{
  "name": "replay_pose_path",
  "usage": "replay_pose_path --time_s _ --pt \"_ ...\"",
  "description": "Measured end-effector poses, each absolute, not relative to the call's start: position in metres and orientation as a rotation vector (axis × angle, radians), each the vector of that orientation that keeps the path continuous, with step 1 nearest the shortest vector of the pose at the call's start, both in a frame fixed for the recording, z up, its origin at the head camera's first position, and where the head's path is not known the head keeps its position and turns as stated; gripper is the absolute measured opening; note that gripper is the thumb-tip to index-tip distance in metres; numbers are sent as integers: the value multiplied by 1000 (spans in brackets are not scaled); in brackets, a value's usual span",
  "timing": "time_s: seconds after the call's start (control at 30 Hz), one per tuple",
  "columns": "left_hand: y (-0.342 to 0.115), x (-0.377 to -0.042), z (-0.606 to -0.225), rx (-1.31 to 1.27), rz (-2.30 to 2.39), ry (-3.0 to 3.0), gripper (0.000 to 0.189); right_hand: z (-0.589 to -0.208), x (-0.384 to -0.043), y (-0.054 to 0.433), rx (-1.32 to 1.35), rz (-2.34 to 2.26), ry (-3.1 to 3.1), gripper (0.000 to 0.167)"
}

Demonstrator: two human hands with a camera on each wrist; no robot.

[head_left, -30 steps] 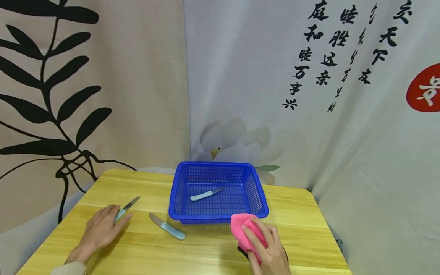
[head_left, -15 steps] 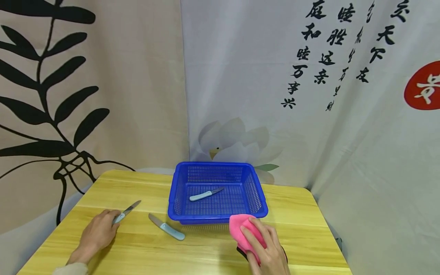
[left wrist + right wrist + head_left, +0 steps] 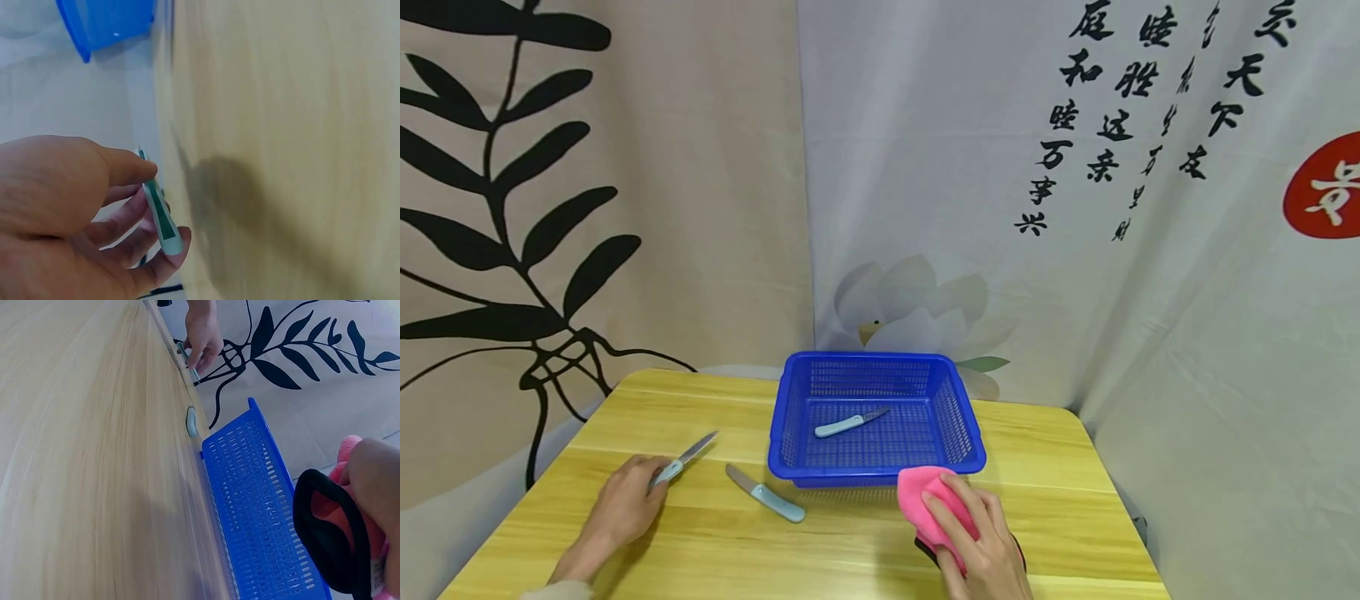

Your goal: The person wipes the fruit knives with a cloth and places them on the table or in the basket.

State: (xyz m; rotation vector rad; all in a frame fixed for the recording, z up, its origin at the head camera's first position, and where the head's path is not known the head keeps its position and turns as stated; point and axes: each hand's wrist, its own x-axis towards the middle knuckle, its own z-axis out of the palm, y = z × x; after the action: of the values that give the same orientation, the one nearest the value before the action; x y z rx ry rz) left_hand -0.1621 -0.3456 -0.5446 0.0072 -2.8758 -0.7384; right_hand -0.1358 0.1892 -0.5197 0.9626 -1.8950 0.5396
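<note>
Remotely I've got my left hand (image 3: pixel 622 504) pinching a pale-blue-handled metal knife (image 3: pixel 679 465) by its handle (image 3: pixel 161 215), probably to dodge the blade (image 3: pixel 699 447); right hand (image 3: pixel 988 546) grips bunched pink cloth (image 3: pixel 925 498).

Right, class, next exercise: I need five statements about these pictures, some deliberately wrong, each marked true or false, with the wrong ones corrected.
1. The left hand holds a knife. True.
2. The blue basket contains two knives. False: it contains a single knife.
3. The loose knife on the table is folded shut. False: it lies open.
4. The right hand grips a pink fabric item. True.
5. The pink fabric item has dark edging. True.
</note>
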Motion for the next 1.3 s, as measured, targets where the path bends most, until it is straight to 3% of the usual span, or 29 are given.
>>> replay_pose_path --time_s 0.43,0.67,1.3 --pt "-289 -143 -490 -94 -796 -2607 34 -518 -135 186 955 542 -1898 58" --pt "-248 -133 -466 -231 -768 -2440 34 -510 -137 179 957 538 -1849 36" --pt "-147 -118 -464 -602 -834 -2224 48 -473 -135 141 921 560 -1776 38"
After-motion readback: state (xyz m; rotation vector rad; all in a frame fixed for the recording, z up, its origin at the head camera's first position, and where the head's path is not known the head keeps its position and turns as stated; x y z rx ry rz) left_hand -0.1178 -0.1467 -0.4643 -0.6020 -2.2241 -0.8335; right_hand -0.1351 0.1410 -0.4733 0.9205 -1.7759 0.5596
